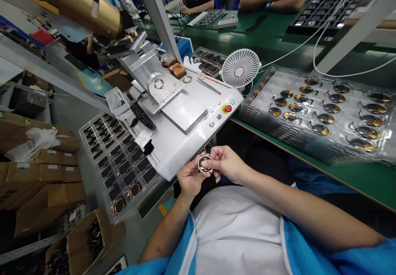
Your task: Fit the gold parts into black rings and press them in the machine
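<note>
Close in front of my white shirt, my left hand (191, 177) grips a round gold-rimmed watch case (204, 164) from the side. The fingers of my right hand (227, 163) are closed at its other edge, a fingertip lying on the dark inner face. A short orange ribbon (204, 149) sticks up from the top of the case. Just beyond my hands stands a white machine (182, 151) with a red stop button (228, 108) and a flat metal plate (185, 112). What lies beneath my fingers is hidden.
Left of the machine, a clear tray (102, 172) holds dark square pieces and two gold-rimmed watch cases (134, 190). At right, stacked clear trays (309, 137) carry round parts with ribbon tails. A white fan (240, 69), tweezers (208, 86) and a slanting metal post (161, 19) stand nearby.
</note>
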Demonstrator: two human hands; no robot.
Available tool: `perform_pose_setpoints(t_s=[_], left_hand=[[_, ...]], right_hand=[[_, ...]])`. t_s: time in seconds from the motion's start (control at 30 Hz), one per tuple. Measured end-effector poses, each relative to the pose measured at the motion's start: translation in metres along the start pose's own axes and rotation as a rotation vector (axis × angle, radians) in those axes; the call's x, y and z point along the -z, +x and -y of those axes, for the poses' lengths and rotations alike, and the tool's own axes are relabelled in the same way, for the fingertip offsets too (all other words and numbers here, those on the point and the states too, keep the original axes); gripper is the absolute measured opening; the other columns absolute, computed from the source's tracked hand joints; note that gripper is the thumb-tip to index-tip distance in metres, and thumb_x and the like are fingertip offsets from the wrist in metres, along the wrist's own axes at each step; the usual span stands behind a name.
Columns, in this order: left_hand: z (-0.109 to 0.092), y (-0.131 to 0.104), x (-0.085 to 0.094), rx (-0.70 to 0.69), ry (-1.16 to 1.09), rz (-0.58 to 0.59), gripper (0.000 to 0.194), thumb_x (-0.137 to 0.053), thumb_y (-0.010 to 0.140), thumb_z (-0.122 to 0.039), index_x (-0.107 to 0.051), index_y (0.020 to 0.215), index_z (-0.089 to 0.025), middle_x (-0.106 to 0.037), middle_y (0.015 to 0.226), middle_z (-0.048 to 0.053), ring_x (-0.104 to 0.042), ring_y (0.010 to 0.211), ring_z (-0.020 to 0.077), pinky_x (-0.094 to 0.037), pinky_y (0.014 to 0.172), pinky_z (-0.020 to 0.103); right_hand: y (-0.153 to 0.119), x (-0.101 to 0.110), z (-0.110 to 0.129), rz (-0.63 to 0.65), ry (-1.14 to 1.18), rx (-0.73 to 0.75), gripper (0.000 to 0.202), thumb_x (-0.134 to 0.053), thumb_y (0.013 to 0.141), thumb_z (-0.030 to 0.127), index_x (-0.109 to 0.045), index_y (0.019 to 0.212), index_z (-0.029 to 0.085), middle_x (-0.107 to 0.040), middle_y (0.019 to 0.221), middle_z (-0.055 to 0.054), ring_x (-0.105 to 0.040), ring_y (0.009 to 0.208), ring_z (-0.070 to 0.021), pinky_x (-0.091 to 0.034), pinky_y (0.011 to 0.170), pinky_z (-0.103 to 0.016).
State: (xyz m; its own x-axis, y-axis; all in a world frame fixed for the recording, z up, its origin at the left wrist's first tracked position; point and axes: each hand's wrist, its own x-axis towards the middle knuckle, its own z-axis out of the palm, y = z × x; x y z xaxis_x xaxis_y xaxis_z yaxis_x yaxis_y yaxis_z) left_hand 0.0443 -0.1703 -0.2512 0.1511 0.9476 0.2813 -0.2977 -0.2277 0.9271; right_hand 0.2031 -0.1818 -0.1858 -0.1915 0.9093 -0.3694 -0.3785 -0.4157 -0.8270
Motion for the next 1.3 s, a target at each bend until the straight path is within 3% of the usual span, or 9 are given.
perform_pose_setpoints(t_s=[0.13,0.2,0.33,0.47,0.67,0.8,0.93,1.03,1.3], left_hand=[[-0.006,0.007,0.002,0.030,-0.060,-0.092,0.043,-0.092,0.072,-0.028,-0.079,0.113,-0.028,-0.081,0.113,0.009,-0.078,0.105,0.0272,-0.066,0.090,0.037],[-0.013,0.013,0.001,0.066,-0.133,-0.125,0.041,-0.091,0.074,-0.030,-0.078,0.113,-0.028,-0.080,0.117,0.008,-0.076,0.111,0.0275,-0.063,0.098,0.040],[-0.026,0.018,0.000,0.172,-0.228,-0.076,0.034,-0.087,0.080,-0.030,-0.076,0.111,-0.029,-0.078,0.117,0.004,-0.077,0.109,0.0280,-0.059,0.104,0.051],[-0.025,0.014,0.004,0.172,-0.131,-0.040,0.047,-0.091,0.074,-0.030,-0.074,0.118,-0.029,-0.077,0.114,0.006,-0.078,0.091,0.0208,-0.066,0.084,0.037],[-0.022,0.014,0.007,0.039,0.104,-0.072,0.066,-0.093,0.070,-0.026,-0.067,0.130,-0.022,-0.077,0.116,0.012,-0.077,0.102,0.0240,-0.066,0.085,0.036],[-0.025,0.016,0.002,-0.067,0.232,-0.052,0.076,-0.091,0.073,-0.024,-0.058,0.141,-0.023,-0.076,0.121,0.014,-0.078,0.103,0.0248,-0.067,0.086,0.035],[-0.026,0.015,-0.004,-0.129,0.351,-0.036,0.079,-0.090,0.075,-0.024,-0.053,0.145,-0.021,-0.075,0.126,0.017,-0.077,0.107,0.0256,-0.067,0.090,0.036],[-0.025,0.014,-0.007,-0.134,0.395,-0.012,0.079,-0.088,0.077,-0.027,-0.052,0.146,-0.020,-0.075,0.126,0.018,-0.077,0.108,0.0264,-0.067,0.089,0.036],[-0.029,0.014,-0.011,-0.135,0.423,-0.014,0.072,-0.086,0.079,-0.025,-0.055,0.143,-0.017,-0.075,0.126,0.018,-0.078,0.107,0.0264,-0.068,0.087,0.034]], right_hand=[[0.029,0.009,0.015,0.087,-0.138,-0.040,0.059,-0.101,0.049,0.052,-0.060,0.070,0.016,-0.067,0.057,-0.003,-0.059,0.043,-0.0125,-0.052,0.035,-0.020],[0.054,0.018,0.031,-0.046,-0.175,0.026,0.055,-0.101,0.053,0.047,-0.061,0.074,0.016,-0.066,0.059,-0.002,-0.055,0.041,-0.0111,-0.049,0.032,-0.020],[0.103,0.036,0.065,-0.458,-0.116,0.228,0.043,-0.088,0.080,0.040,-0.049,0.073,0.021,-0.048,0.045,0.008,-0.039,0.033,-0.0078,-0.038,0.029,-0.019],[0.122,0.044,0.077,-0.469,-0.134,0.270,0.039,-0.079,0.089,0.033,-0.046,0.071,0.022,-0.041,0.042,0.010,-0.033,0.033,-0.0080,-0.033,0.031,-0.020],[0.096,0.048,0.069,-0.418,-0.214,0.364,0.038,-0.080,0.085,0.042,-0.051,0.073,0.021,-0.042,0.046,0.009,-0.037,0.037,-0.0082,-0.033,0.036,-0.020],[0.056,0.039,0.061,-0.187,-0.383,0.447,0.040,-0.079,0.083,0.052,-0.056,0.076,0.020,-0.052,0.052,0.005,-0.047,0.042,-0.0105,-0.041,0.042,-0.023],[0.016,0.021,0.044,0.006,-0.472,0.421,0.037,-0.076,0.086,0.052,-0.062,0.078,0.018,-0.060,0.061,0.001,-0.053,0.047,-0.0121,-0.044,0.045,-0.024],[0.004,0.012,0.033,-0.003,-0.551,0.475,0.032,-0.071,0.090,0.045,-0.063,0.076,0.017,-0.064,0.066,-0.002,-0.055,0.052,-0.0123,-0.043,0.048,-0.024],[0.006,0.011,0.028,-0.019,-0.589,0.494,0.027,-0.069,0.090,0.040,-0.064,0.075,0.018,-0.067,0.065,-0.002,-0.056,0.053,-0.0136,-0.043,0.050,-0.024]])
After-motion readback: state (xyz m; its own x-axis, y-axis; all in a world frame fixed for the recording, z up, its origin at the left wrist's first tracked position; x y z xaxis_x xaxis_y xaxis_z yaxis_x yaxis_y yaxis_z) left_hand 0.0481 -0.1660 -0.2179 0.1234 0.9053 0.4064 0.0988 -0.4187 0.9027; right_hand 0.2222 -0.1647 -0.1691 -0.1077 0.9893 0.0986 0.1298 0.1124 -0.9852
